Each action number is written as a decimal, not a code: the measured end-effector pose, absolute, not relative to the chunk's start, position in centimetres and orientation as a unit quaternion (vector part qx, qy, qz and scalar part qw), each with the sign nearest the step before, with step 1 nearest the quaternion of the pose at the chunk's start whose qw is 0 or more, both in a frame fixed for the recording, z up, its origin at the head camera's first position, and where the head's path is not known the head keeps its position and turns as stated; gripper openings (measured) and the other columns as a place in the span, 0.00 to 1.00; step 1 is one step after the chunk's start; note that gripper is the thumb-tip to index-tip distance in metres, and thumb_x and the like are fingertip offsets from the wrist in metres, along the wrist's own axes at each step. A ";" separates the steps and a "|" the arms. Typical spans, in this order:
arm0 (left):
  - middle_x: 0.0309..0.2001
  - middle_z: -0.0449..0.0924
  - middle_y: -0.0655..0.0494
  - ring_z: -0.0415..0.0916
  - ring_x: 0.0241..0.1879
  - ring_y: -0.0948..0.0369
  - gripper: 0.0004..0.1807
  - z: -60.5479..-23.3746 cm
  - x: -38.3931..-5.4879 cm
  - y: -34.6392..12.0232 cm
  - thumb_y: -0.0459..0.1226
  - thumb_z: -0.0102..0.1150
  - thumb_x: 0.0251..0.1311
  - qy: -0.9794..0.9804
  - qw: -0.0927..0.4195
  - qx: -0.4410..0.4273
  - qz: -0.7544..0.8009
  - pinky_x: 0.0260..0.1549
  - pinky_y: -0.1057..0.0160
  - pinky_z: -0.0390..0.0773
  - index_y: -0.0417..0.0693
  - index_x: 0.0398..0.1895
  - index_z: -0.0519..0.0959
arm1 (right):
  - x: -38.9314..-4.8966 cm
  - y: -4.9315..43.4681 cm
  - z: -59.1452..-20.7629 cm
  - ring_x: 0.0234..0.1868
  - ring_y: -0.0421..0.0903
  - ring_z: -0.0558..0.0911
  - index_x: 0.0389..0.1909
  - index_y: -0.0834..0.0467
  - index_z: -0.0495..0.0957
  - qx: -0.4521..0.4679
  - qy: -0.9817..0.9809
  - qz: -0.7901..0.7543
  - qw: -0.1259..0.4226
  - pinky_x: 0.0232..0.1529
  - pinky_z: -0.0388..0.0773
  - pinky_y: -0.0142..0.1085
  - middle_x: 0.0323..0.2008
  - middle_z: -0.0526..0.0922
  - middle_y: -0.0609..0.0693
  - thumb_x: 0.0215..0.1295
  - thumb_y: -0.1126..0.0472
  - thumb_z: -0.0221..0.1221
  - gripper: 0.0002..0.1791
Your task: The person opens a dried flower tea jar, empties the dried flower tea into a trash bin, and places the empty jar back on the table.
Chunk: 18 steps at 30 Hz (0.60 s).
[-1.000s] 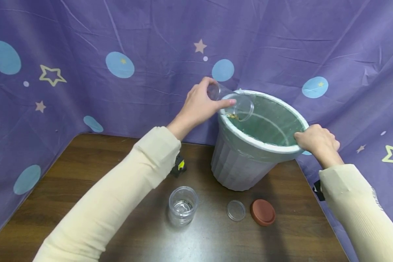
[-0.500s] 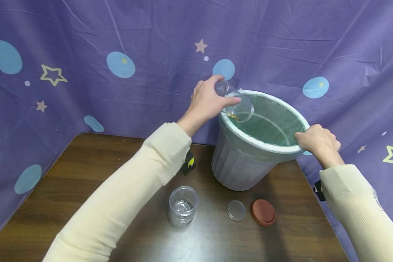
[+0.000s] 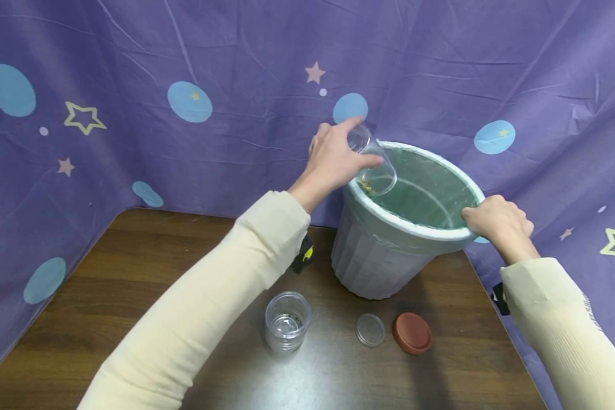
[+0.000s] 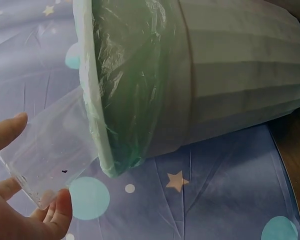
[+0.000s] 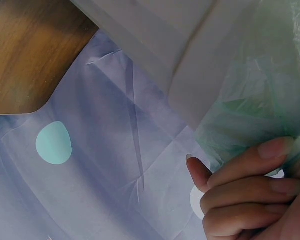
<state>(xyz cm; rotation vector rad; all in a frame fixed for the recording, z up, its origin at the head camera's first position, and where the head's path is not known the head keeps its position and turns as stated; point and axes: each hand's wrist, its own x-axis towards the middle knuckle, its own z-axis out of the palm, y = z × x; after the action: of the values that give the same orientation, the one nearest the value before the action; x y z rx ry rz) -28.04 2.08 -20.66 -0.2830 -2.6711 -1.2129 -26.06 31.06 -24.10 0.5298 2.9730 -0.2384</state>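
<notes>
In the head view my left hand (image 3: 335, 156) grips a clear plastic jar (image 3: 373, 162) near its base. The jar tilts mouth-down over the left rim of a trash can (image 3: 366, 259), and yellowish bits (image 3: 367, 187) show by its mouth. A thin green bag lines the can and folds over its white rim (image 3: 420, 230). My right hand (image 3: 499, 219) holds that rim on the right side, its fingers curled over the bag in the right wrist view. The can leans toward the right. In the left wrist view a small dark speck sits in the jar (image 4: 60, 145).
A second clear jar (image 3: 287, 324) stands on the wooden table (image 3: 148, 273). Right of it lie a clear round lid (image 3: 370, 330) and a reddish-brown lid (image 3: 412, 333). Purple patterned cloth (image 3: 266, 74) hangs behind and at the sides.
My left hand has moved right and tipped the jar more steeply over the can. The yellowish bits have shifted at the jar's mouth. My right hand stays on the rim.
</notes>
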 end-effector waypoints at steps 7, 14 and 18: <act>0.67 0.68 0.50 0.64 0.59 0.54 0.45 -20.9 -28.0 2.5 0.52 0.72 0.50 -0.904 0.101 -0.119 -0.397 0.62 0.60 0.64 0.68 0.73 0.63 | -26.1 31.2 -24.3 0.54 0.74 0.71 0.46 0.71 0.70 0.173 0.980 -0.077 0.054 0.43 0.70 0.60 0.53 0.70 0.77 0.60 0.49 0.42 0.28; 0.66 0.67 0.47 0.64 0.60 0.53 0.46 -21.2 -27.8 2.9 0.48 0.73 0.50 -0.905 0.111 -0.157 -0.380 0.62 0.59 0.64 0.68 0.74 0.62 | -26.2 31.2 -24.2 0.55 0.74 0.70 0.47 0.72 0.70 0.174 0.980 -0.078 0.056 0.44 0.70 0.60 0.53 0.70 0.77 0.61 0.49 0.42 0.29; 0.66 0.65 0.49 0.65 0.59 0.54 0.48 -21.3 -27.7 3.0 0.44 0.74 0.50 -0.899 0.115 -0.181 -0.381 0.62 0.59 0.66 0.65 0.75 0.60 | -26.2 31.3 -24.2 0.55 0.74 0.70 0.47 0.72 0.70 0.175 0.980 -0.079 0.057 0.44 0.70 0.60 0.54 0.70 0.77 0.61 0.49 0.42 0.29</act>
<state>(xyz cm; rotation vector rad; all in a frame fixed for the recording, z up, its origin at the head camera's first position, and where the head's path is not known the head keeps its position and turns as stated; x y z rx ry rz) -27.68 3.04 -21.31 -0.5295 -2.6360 -1.1181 -26.21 31.30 -24.23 0.5296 2.9718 -0.2389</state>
